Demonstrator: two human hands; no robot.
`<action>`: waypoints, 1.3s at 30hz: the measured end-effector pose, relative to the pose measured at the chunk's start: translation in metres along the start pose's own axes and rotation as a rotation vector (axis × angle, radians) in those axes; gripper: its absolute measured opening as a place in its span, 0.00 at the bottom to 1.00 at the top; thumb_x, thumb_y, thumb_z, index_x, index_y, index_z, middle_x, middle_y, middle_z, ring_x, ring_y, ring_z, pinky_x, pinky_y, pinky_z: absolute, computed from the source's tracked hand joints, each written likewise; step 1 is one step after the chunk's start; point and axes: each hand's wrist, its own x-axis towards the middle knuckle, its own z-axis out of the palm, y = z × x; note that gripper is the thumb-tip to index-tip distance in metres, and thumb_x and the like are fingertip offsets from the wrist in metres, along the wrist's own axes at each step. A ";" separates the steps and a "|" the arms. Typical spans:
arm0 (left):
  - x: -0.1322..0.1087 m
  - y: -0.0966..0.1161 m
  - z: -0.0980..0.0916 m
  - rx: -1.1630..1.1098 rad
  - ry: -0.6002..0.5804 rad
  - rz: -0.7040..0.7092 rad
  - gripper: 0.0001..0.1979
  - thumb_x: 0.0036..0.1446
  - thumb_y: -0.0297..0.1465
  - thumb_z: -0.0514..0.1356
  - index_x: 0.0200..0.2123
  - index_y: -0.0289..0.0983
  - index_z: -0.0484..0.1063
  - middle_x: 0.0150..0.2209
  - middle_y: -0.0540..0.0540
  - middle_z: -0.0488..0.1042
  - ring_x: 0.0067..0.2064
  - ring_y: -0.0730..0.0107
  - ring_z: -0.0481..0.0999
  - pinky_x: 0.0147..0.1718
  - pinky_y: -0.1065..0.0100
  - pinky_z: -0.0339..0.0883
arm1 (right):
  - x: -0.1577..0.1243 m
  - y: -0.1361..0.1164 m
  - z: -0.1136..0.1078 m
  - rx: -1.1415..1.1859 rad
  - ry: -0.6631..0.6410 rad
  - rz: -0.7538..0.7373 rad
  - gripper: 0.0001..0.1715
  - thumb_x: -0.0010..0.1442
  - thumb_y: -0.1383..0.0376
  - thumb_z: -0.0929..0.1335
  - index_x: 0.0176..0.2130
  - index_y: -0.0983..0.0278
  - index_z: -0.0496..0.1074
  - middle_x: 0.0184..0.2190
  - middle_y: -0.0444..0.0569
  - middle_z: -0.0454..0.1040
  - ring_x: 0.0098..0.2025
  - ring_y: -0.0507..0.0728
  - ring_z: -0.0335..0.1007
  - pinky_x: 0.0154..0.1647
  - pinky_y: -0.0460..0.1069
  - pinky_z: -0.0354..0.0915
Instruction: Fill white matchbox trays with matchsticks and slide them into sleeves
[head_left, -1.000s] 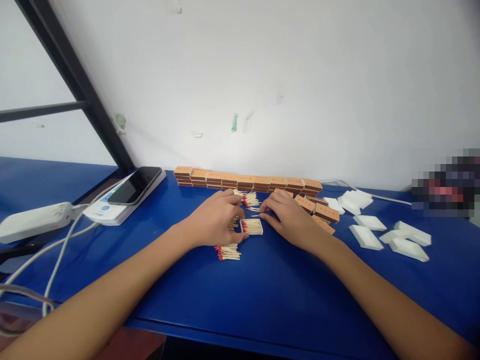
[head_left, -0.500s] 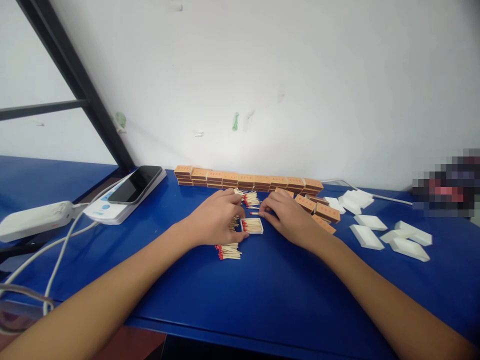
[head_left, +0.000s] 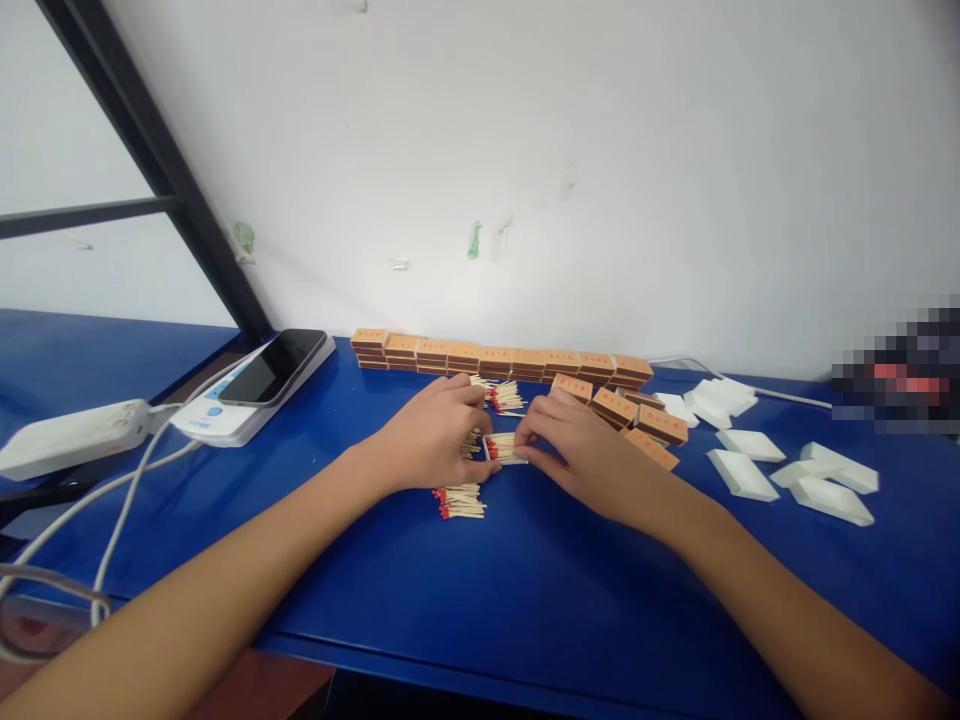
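Note:
A small white matchbox tray (head_left: 501, 448) filled with red-tipped matches lies on the blue table (head_left: 480, 590). My left hand (head_left: 431, 435) rests curled over a heap of loose matches, its thumb against the tray's left end. My right hand (head_left: 581, 445) has its fingertips pinched together over the tray's right end, touching the matches. More loose matches lie in a bundle (head_left: 459, 502) near my left hand and in a pile (head_left: 504, 397) behind the tray.
A row of stacked orange matchboxes (head_left: 495, 360) lines the wall, with more orange sleeves (head_left: 630, 412) scattered to the right. Several empty white trays (head_left: 780, 460) lie further right. At left are a phone (head_left: 271, 366) on a white device, a white adapter (head_left: 71, 436) and cables.
My right hand has moved down and left from behind the tray onto the tray's right end. My left hand has stayed in place.

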 end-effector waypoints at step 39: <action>0.000 0.000 -0.002 0.000 -0.001 0.003 0.16 0.57 0.42 0.70 0.40 0.36 0.82 0.36 0.45 0.71 0.42 0.59 0.69 0.45 0.58 0.65 | -0.002 0.004 0.003 -0.063 -0.004 -0.020 0.09 0.72 0.69 0.64 0.37 0.60 0.68 0.38 0.51 0.72 0.43 0.62 0.63 0.44 0.57 0.63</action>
